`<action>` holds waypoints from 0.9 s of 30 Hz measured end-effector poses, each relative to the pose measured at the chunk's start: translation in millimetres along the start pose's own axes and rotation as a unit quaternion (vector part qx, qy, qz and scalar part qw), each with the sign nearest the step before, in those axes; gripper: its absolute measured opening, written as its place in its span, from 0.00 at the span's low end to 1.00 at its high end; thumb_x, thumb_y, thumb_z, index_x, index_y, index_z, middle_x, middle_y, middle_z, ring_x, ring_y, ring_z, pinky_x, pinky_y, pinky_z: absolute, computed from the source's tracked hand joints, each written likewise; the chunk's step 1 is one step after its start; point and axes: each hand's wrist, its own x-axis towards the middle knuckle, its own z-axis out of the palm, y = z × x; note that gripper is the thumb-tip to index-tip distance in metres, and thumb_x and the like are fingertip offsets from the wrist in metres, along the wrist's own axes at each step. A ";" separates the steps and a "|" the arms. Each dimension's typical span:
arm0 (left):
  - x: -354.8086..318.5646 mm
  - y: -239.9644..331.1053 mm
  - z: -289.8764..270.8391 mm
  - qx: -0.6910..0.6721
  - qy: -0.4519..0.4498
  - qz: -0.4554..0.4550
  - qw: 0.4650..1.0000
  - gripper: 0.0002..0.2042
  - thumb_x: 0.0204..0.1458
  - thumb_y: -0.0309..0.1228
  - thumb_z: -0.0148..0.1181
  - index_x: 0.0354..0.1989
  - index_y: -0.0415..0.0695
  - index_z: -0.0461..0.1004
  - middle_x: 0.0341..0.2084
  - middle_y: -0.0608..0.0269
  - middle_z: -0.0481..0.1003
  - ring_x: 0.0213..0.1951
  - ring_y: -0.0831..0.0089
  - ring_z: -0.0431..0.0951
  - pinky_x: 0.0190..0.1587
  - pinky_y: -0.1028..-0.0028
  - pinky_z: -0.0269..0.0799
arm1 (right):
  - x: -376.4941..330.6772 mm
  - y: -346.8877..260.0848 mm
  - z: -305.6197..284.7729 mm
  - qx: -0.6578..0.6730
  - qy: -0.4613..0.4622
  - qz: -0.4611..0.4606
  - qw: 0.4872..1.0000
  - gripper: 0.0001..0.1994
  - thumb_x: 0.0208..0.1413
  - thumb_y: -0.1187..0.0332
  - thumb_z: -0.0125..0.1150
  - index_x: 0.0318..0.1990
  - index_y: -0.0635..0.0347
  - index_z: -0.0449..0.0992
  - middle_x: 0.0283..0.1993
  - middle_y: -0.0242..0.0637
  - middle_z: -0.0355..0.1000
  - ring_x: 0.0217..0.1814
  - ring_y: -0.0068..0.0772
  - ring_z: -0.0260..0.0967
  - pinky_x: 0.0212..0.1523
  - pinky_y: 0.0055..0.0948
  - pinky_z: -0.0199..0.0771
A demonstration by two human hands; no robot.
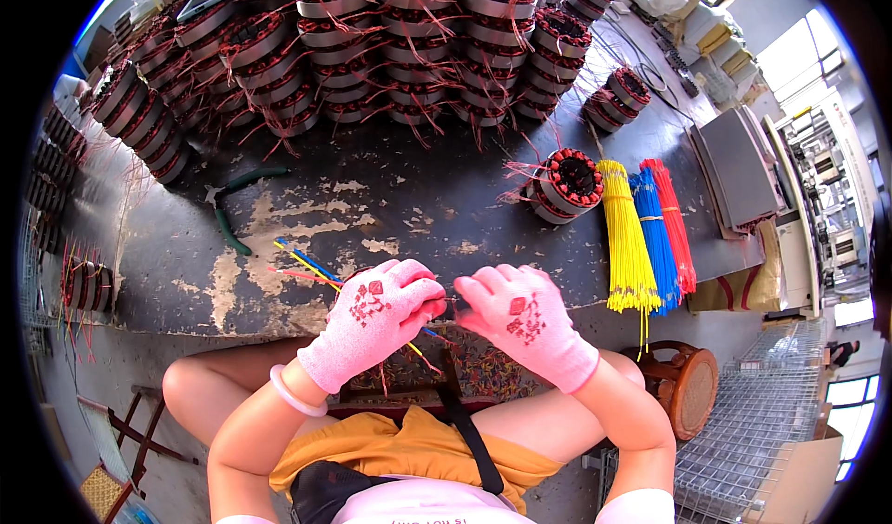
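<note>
Both my hands wear pink knit gloves and meet at the near edge of a worn black workbench [372,199]. My left hand [376,315] pinches a few thin wires [302,266], yellow, blue and red, that fan out to the left. Fingertip to fingertip with it, my right hand [520,315] grips the other end of the same wires. A motor stator lies under my hands, mostly hidden by them. Another stator [565,185] with copper windings and red leads stands further back on the right.
Stacks of wound stators [390,41] fill the back of the bench. Bundles of yellow [624,236], blue [653,231] and red wires [674,222] lie at right. Green-handled pliers [232,199] lie left. A wooden stool [683,389] and wire-mesh crates [762,422] stand at lower right.
</note>
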 end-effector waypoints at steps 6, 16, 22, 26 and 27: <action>1.3 -0.5 -2.4 0.004 -0.015 0.019 1.000 0.05 0.52 0.29 0.66 0.37 0.46 0.78 0.35 0.64 0.76 0.38 0.61 0.78 0.39 0.63 0.77 | 6.8 1.3 15.8 0.654 -0.183 0.346 0.648 0.16 0.67 0.55 0.59 0.39 0.59 0.80 0.32 0.28 0.75 0.29 0.20 0.69 0.30 0.24 0.69; 1.6 1.8 -1.7 -0.016 0.002 -0.003 1.000 0.06 0.48 0.25 0.68 0.35 0.46 0.80 0.34 0.64 0.78 0.36 0.60 0.78 0.38 0.63 0.77 | -10.6 -13.5 22.4 0.052 0.152 0.067 0.985 0.14 0.53 0.60 0.73 0.43 0.51 0.79 0.32 0.30 0.75 0.31 0.36 0.75 0.33 0.35 0.75; 0.4 -0.2 -2.6 0.004 -0.022 0.008 1.000 0.07 0.50 0.28 0.67 0.37 0.47 0.79 0.35 0.65 0.76 0.38 0.62 0.78 0.39 0.64 0.77 | -12.4 -12.0 29.1 0.708 -0.119 0.409 0.563 0.10 0.64 0.63 0.58 0.41 0.60 0.79 0.29 0.34 0.75 0.30 0.15 0.66 0.33 0.24 0.70; -0.9 1.5 -2.9 -0.005 -0.016 -0.012 1.000 0.06 0.51 0.28 0.67 0.37 0.47 0.79 0.35 0.65 0.76 0.38 0.61 0.78 0.39 0.63 0.77 | -10.0 0.4 12.6 0.556 -0.121 0.269 0.777 0.10 0.61 0.62 0.64 0.44 0.57 0.79 0.33 0.33 0.75 0.31 0.26 0.70 0.33 0.28 0.70; 0.0 1.7 -2.1 -0.004 -0.013 -0.012 1.000 0.06 0.51 0.28 0.67 0.37 0.47 0.79 0.35 0.65 0.76 0.38 0.61 0.78 0.39 0.63 0.77 | -11.1 1.5 14.0 0.403 -0.056 0.183 0.895 0.11 0.59 0.61 0.65 0.44 0.55 0.79 0.34 0.34 0.75 0.32 0.29 0.71 0.34 0.30 0.70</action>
